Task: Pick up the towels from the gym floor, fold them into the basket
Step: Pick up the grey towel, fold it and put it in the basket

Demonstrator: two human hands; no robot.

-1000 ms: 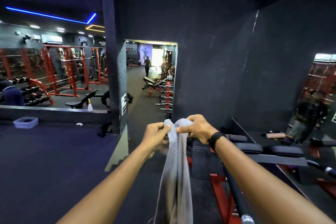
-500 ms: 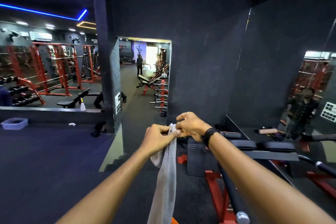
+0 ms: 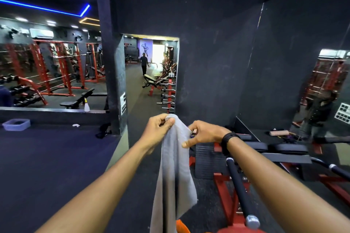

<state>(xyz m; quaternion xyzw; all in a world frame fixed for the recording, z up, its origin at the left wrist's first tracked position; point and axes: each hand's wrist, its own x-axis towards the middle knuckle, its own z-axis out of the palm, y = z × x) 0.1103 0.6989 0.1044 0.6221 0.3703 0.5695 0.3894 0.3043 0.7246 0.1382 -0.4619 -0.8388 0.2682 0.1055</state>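
A grey towel (image 3: 175, 172) hangs lengthwise in front of me at chest height. My left hand (image 3: 158, 130) pinches its top corner. My right hand (image 3: 205, 134), with a black band on the wrist, grips the towel's right edge a little lower. The towel's lower end runs out of the frame at the bottom. An orange object (image 3: 182, 226) shows just beside the towel's lower edge; I cannot tell what it is.
A red weight machine with a black bar (image 3: 239, 193) stands close on the right, with black bench pads (image 3: 280, 146) behind it. A pale blue tub (image 3: 16, 124) sits on the raised dark floor at left. A black pillar (image 3: 111, 81) is ahead; a person (image 3: 144, 63) walks far off.
My hands have moved apart along the towel's top edge, and the towel has spread wider. The camera has drifted slightly.
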